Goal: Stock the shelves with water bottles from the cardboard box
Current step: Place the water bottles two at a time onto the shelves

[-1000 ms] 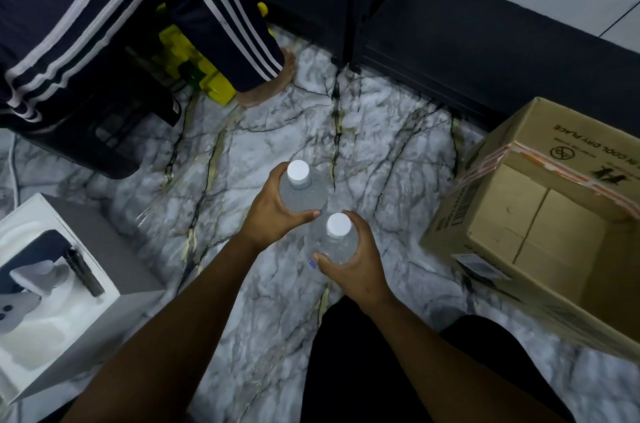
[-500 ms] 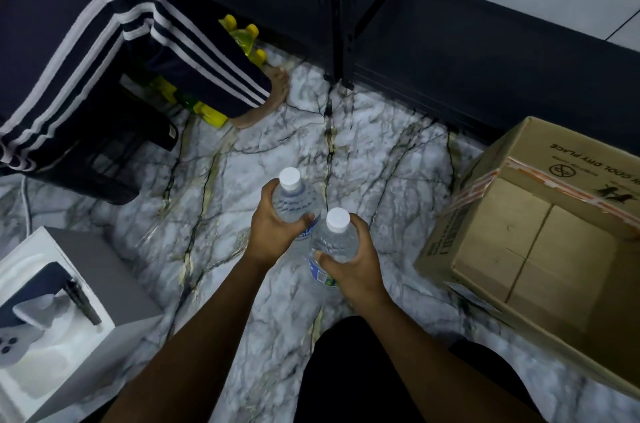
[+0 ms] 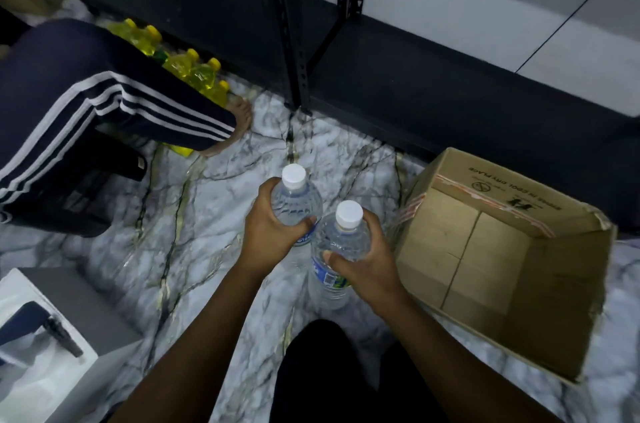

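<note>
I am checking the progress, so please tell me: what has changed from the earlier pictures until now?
Both hands carried their water bottles forward, toward the black shelf. The left hand still grips one water bottle, the right hand the other water bottle. Nothing was let go. The cardboard box stays on the floor, empty as far as visible.

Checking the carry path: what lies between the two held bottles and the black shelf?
Head view: only bare marble floor separates the bottles from the shelf.
</note>
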Demonstrator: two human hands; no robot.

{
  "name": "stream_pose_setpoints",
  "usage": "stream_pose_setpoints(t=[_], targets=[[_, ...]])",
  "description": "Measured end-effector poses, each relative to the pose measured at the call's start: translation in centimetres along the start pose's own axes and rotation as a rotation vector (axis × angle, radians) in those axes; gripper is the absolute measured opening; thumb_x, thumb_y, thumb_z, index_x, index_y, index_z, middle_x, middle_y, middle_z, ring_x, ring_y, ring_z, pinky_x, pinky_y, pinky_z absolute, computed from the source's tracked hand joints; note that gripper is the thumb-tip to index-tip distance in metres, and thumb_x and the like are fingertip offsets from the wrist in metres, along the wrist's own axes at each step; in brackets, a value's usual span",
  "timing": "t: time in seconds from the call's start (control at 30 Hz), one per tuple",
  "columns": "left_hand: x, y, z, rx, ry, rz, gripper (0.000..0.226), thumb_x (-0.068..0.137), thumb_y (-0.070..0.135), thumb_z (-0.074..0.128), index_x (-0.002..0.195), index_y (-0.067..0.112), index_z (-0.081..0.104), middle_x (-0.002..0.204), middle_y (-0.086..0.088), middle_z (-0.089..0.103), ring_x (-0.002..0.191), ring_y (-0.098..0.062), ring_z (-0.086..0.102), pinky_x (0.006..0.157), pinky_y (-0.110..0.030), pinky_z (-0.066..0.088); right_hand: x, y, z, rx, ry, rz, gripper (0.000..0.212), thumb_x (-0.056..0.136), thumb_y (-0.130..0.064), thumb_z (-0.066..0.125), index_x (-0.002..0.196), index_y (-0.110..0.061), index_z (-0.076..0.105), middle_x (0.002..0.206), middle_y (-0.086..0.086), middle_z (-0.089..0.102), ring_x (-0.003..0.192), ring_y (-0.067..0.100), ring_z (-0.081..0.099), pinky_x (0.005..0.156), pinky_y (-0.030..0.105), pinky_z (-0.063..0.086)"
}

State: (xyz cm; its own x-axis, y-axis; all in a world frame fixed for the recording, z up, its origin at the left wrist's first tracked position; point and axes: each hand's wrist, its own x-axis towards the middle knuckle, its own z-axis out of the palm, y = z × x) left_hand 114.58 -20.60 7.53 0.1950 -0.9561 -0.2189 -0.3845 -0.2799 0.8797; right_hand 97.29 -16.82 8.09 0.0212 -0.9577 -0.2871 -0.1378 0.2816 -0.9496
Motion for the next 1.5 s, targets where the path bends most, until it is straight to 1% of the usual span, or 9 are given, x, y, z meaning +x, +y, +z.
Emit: stream_pose_setpoints(t=[0.23, 0.47, 0.6, 0.73, 0.87, 1.03, 1.2, 1.4, 1.5], targets=[[0.0, 8.4, 1.6, 0.018, -0.079, 0.098, 0.073, 0.065, 0.015, 0.087, 0.110, 0.048, 0.041, 0.107, 0.029, 0.055, 0.098, -0.002, 0.058, 0.083, -0.018, 0.045, -1.2, -7.2, -7.0, 0.023, 0.094, -0.067, 0.064, 0.066, -0.002, 0.081, 0.115, -0.030, 0.051, 0.114, -0.009, 0.062, 0.100, -0.007, 0.061, 0.081, 0.009, 0.046], [-0.3, 15.6, 3.6, 0.003, -0.144, 0.205, 0.072, 0.064, 0.023, 0.088, 0.106, 0.059, 0.041, 0.104, 0.030, 0.059, 0.097, 0.010, 0.059, 0.084, -0.023, 0.051, -2.2, -13.0, -12.4, 0.037, 0.224, -0.132, 0.068, 0.067, -0.004, 0.084, 0.119, -0.031, 0.050, 0.116, -0.014, 0.061, 0.099, -0.012, 0.059, 0.079, 0.004, 0.044], [-0.5, 19.1, 4.6, 0.014, -0.174, 0.265, 0.073, 0.062, 0.030, 0.088, 0.116, 0.049, 0.042, 0.108, 0.024, 0.060, 0.101, 0.000, 0.061, 0.086, -0.026, 0.052, -2.9, -15.2, -14.6, 0.035, 0.277, -0.170, 0.066, 0.061, -0.019, 0.078, 0.118, -0.034, 0.051, 0.114, -0.013, 0.063, 0.103, -0.001, 0.062, 0.082, 0.011, 0.049], [-1.4, 22.5, 5.1, 0.033, -0.204, 0.338, 0.075, 0.065, 0.027, 0.089, 0.118, 0.043, 0.038, 0.103, 0.028, 0.056, 0.094, 0.006, 0.058, 0.078, -0.011, 0.045, -3.9, -16.8, -16.5, 0.035, 0.316, -0.208, 0.069, 0.067, -0.001, 0.085, 0.116, -0.036, 0.050, 0.113, -0.011, 0.063, 0.101, -0.001, 0.063, 0.080, 0.014, 0.052], [-1.7, 25.3, 5.5, -0.010, -0.239, 0.367, 0.071, 0.064, 0.025, 0.089, 0.112, 0.047, 0.041, 0.106, 0.025, 0.059, 0.098, 0.003, 0.061, 0.082, -0.021, 0.050, -4.6, -18.6, -18.3, 0.057, 0.374, -0.243, 0.063, 0.073, 0.010, 0.076, 0.113, -0.031, 0.050, 0.109, -0.010, 0.063, 0.095, -0.006, 0.064, 0.073, 0.010, 0.051], [-2.2, 29.7, 6.2, -0.073, -0.281, 0.448, 0.070, 0.062, 0.023, 0.091, 0.107, 0.050, 0.044, 0.105, 0.020, 0.063, 0.097, 0.001, 0.064, 0.081, -0.023, 0.054, -5.5, -21.5, -21.1, 0.073, 0.462, -0.325, 0.065, 0.072, 0.006, 0.078, 0.118, -0.031, 0.051, 0.111, -0.003, 0.066, 0.098, 0.008, 0.066, 0.075, 0.015, 0.055], [-2.6, 34.5, 7.2, -0.197, -0.297, 0.513, 0.067, 0.049, 0.046, 0.084, 0.103, 0.067, 0.049, 0.102, 0.027, 0.068, 0.094, 0.003, 0.067, 0.082, -0.026, 0.055, -6.5, -25.6, -23.5, 0.057, 0.597, -0.487, 0.067, 0.072, 0.002, 0.081, 0.115, -0.039, 0.051, 0.105, -0.018, 0.066, 0.094, -0.008, 0.063, 0.074, 0.008, 0.050], [-3.0, 40.8, 8.4, -0.342, -0.303, 0.620, 0.069, 0.061, 0.016, 0.087, 0.108, 0.054, 0.055, 0.100, 0.015, 0.072, 0.090, -0.007, 0.071, 0.075, -0.031, 0.058, -5.8, -30.2, -26.7, 0.046, 0.726, -0.653, 0.065, 0.078, 0.006, 0.074, 0.113, -0.042, 0.050, 0.100, -0.033, 0.064, 0.094, -0.005, 0.065, 0.073, 0.011, 0.052], [-3.2, 44.3, 9.0, -0.374, -0.316, 0.670, 0.064, 0.058, 0.021, 0.082, 0.102, 0.059, 0.056, 0.099, 0.013, 0.073, 0.089, -0.009, 0.072, 0.074, -0.031, 0.059, -5.6, -32.5, -28.4, 0.044, 0.754, -0.722, 0.060, 0.076, -0.003, 0.079, 0.113, -0.041, 0.051, 0.099, -0.032, 0.065, 0.092, -0.005, 0.065, 0.073, 0.010, 0.051]])
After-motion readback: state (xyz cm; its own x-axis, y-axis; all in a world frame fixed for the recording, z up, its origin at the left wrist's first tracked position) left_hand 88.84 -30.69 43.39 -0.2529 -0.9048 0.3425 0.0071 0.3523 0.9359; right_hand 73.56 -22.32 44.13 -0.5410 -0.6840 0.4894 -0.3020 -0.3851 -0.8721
